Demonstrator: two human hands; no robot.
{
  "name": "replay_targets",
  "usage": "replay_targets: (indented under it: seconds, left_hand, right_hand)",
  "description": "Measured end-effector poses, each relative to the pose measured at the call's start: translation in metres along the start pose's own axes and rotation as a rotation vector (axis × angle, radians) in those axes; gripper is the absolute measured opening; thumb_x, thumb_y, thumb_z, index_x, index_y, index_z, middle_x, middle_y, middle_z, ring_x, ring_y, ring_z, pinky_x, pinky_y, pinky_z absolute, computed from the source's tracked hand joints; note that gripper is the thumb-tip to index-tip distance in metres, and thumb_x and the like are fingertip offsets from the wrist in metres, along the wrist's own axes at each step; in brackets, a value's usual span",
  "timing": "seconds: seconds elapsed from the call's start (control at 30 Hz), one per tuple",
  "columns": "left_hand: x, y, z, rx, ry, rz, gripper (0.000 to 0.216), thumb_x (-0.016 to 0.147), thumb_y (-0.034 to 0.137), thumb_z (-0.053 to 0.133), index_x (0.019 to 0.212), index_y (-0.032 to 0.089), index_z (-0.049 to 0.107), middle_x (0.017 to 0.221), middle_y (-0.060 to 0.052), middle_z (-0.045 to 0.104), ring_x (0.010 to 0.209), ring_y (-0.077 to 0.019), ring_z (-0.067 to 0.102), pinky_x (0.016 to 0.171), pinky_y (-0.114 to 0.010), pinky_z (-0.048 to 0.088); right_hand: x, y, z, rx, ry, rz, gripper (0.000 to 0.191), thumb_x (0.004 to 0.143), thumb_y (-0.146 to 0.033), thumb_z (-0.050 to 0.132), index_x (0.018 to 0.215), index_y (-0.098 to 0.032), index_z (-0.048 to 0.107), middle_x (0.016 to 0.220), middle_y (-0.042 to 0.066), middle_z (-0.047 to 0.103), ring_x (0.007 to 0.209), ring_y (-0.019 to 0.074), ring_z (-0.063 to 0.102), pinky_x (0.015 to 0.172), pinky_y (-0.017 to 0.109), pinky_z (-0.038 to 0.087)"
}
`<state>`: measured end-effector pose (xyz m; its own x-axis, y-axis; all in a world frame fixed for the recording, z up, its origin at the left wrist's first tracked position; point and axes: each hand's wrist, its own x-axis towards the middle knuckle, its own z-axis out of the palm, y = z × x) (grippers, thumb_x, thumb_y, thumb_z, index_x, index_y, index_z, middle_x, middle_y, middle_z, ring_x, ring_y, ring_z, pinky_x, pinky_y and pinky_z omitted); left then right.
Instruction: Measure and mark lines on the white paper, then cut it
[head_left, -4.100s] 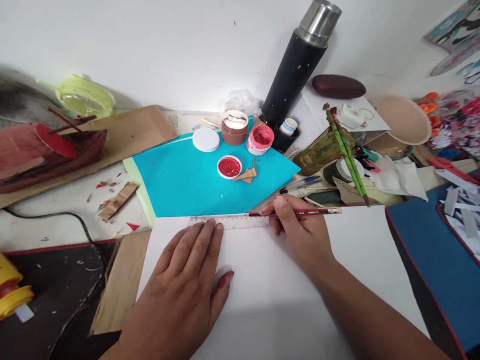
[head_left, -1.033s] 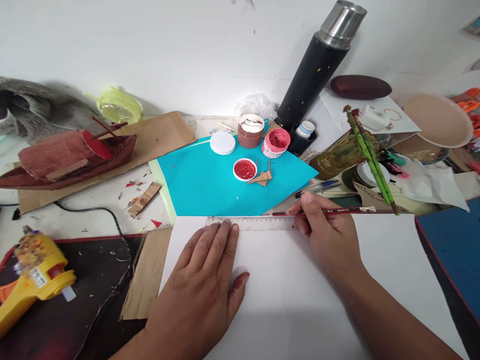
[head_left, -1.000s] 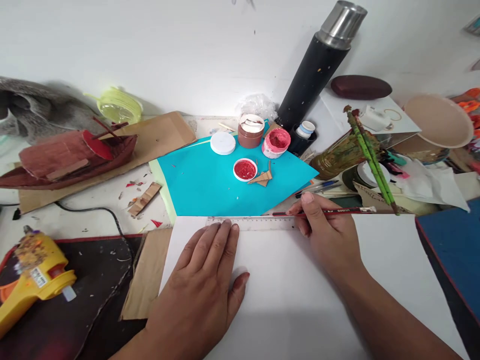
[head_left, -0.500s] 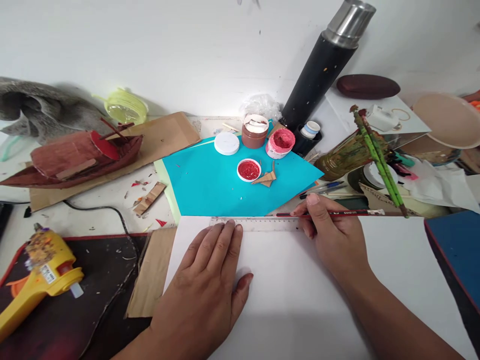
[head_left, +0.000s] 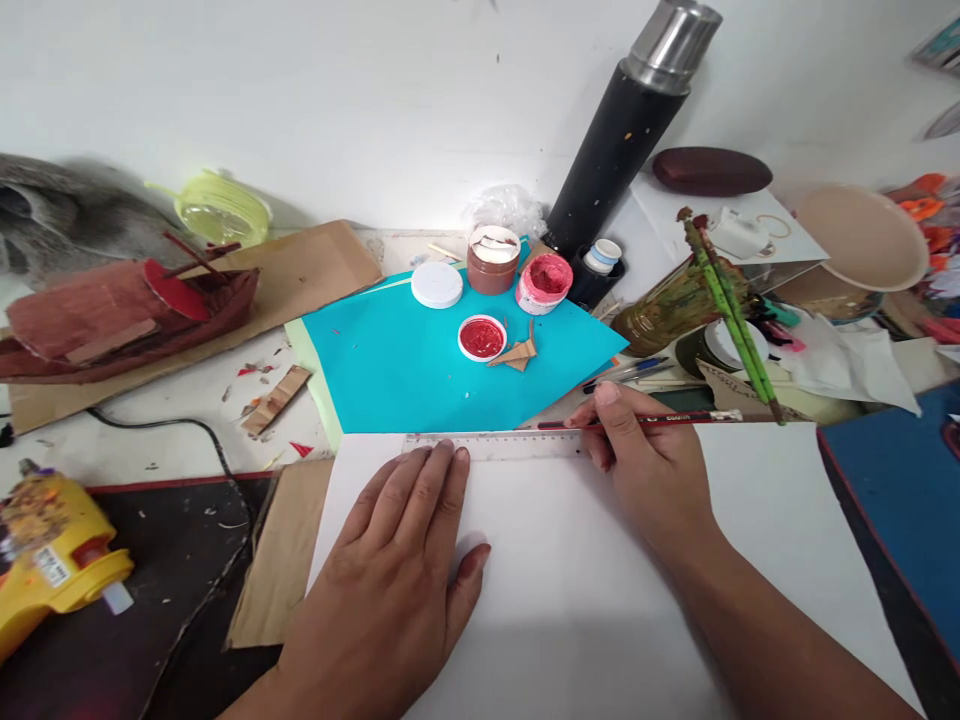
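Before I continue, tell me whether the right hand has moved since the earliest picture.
Yes: the right hand, holding the pencil, has moved rightward along the ruler, judged against the red-filled lid.

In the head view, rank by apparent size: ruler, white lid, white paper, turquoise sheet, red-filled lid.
1. White paper
2. Turquoise sheet
3. Ruler, partly covered
4. White lid and red-filled lid: too alike to rank

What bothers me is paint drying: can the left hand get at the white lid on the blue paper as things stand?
Probably yes: just blue paper lies between the ruler and white lid, though the left hand, resting on the ruler, must first lift off.
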<state>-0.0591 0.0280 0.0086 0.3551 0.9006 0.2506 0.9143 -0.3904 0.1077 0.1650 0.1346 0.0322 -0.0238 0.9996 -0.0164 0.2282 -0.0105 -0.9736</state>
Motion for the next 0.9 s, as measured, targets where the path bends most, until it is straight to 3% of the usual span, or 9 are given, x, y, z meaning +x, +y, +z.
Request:
replay_targets:
  seconds: [0.9]
  left_hand:
    - [0.0006,-0.0066,0.0016,0.046,0.005,0.089,0.066,0.110,0.038,0.044,0.161,-0.003,0.042,0.155,-0.027,0.058,0.139,-0.0425,0.054,0.118,-0.054,0.038]
  right_hand:
    - [-0.0016,-0.0004,0.0023,-0.009,-0.055,0.056,0.055,0.104,-0.066,0.064,0.075,-0.020,0.073,0.051,-0.005,0.048,0.050,0.0138,0.044,0.054,0.031,0.036]
